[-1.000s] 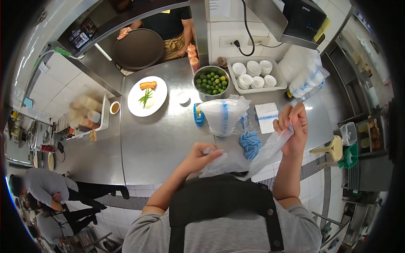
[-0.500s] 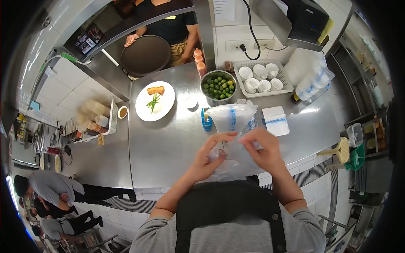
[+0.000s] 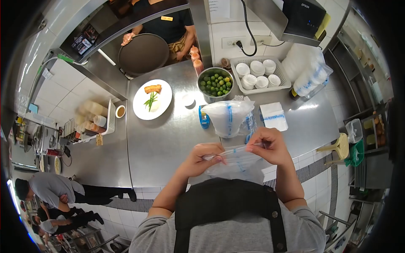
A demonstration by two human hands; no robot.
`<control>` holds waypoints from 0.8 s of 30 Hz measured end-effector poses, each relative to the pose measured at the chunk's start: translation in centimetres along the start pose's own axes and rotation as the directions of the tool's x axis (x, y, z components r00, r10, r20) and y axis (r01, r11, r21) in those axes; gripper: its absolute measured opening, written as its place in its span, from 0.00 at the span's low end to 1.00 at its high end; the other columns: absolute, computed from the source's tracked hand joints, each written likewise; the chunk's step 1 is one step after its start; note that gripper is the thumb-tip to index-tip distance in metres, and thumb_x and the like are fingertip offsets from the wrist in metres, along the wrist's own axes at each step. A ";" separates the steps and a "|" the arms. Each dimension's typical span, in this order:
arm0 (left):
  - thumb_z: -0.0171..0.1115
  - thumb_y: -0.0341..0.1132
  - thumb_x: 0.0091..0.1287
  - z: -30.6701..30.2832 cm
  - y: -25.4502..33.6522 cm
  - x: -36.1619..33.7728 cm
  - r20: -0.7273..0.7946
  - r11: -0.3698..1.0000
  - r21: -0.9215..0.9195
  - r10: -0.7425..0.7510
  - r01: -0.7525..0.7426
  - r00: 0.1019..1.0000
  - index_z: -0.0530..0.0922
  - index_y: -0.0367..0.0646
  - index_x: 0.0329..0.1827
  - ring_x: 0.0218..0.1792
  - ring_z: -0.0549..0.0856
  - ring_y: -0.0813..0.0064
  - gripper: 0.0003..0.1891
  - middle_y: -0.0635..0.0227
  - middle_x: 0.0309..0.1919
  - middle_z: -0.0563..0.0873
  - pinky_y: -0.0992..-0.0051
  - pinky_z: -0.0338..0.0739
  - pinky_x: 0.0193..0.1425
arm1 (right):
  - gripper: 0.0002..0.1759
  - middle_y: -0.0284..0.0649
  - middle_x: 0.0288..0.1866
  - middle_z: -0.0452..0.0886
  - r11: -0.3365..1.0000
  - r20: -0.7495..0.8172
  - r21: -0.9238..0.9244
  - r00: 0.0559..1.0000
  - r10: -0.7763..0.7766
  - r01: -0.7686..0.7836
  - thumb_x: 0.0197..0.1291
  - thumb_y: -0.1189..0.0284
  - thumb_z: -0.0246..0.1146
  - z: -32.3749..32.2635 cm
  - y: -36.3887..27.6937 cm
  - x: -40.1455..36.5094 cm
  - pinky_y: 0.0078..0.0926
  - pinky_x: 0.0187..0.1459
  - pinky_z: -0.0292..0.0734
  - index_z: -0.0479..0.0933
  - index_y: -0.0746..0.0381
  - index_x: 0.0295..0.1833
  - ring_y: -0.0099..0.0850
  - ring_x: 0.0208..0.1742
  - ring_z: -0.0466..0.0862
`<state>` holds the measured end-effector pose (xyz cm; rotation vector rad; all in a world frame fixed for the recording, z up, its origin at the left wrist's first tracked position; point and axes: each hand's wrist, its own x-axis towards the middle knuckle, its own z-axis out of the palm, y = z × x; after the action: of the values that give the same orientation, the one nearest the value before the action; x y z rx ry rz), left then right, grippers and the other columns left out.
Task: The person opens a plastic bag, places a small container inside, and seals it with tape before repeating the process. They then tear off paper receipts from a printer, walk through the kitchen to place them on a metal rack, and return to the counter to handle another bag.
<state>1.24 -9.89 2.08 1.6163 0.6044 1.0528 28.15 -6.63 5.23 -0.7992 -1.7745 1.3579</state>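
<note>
A clear plastic bag [image 3: 237,162] with blue print is stretched between my hands, in front of the apron. My left hand [image 3: 203,159] pinches its top edge on the left. On the right, my right hand [image 3: 270,146] grips the same edge between thumb and fingers. Just beyond them, a filled plastic bag [image 3: 228,116] with blue marks rests on the steel counter [image 3: 168,156], beside a blue tape dispenser [image 3: 204,117]. A folded white packet with a blue stripe [image 3: 274,117] lies to the right. What the held bag contains, if anything, I cannot make out.
Farther back stand a pot of green citrus [image 3: 215,85], a basket of small white cups [image 3: 261,75] and sauce bottles [image 3: 196,61]. A plate of food [image 3: 152,99] sits left. Beyond the pass, a person holds a round dark tray [image 3: 143,55]. Other people stand lower left.
My hands have moved apart and now pull the bag's edge taut between them; before, they were closer together above the loose bag. The view has shifted slightly.
</note>
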 end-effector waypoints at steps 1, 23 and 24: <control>0.69 0.28 0.67 -0.2 -0.1 0.3 0.002 0.995 0.011 0.099 -0.099 0.995 0.85 0.36 0.37 0.33 0.82 0.68 0.04 0.64 0.31 0.85 0.71 0.77 0.41 | 0.05 0.30 0.29 0.78 0.998 0.050 -0.057 0.998 0.037 -0.034 0.61 0.77 0.73 -0.1 0.4 0.1 0.19 0.32 0.67 0.82 0.63 0.36 0.16 0.29 0.72; 0.66 0.19 0.67 -2.1 -2.8 4.0 -0.366 0.932 0.362 0.135 0.008 0.921 0.86 0.32 0.41 0.29 0.82 0.78 0.04 0.63 0.37 0.81 0.79 0.78 0.30 | 0.04 0.29 0.33 0.79 0.967 -0.141 0.241 0.983 0.115 -0.078 0.67 0.76 0.68 -0.8 4.8 3.2 0.17 0.34 0.71 0.79 0.63 0.41 0.16 0.33 0.75; 0.67 0.19 0.67 -2.2 -2.8 4.4 -0.355 0.909 0.416 0.159 0.003 0.921 0.86 0.32 0.42 0.29 0.82 0.78 0.04 0.62 0.37 0.81 0.79 0.77 0.30 | 0.03 0.30 0.35 0.79 0.979 -0.204 0.202 0.978 0.043 -0.001 0.66 0.79 0.68 -0.8 4.9 3.7 0.17 0.34 0.72 0.80 0.63 0.41 0.15 0.33 0.76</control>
<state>1.83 -4.42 0.93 1.8167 1.0891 1.3880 27.08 -1.96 1.29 -0.8194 -1.4466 1.3889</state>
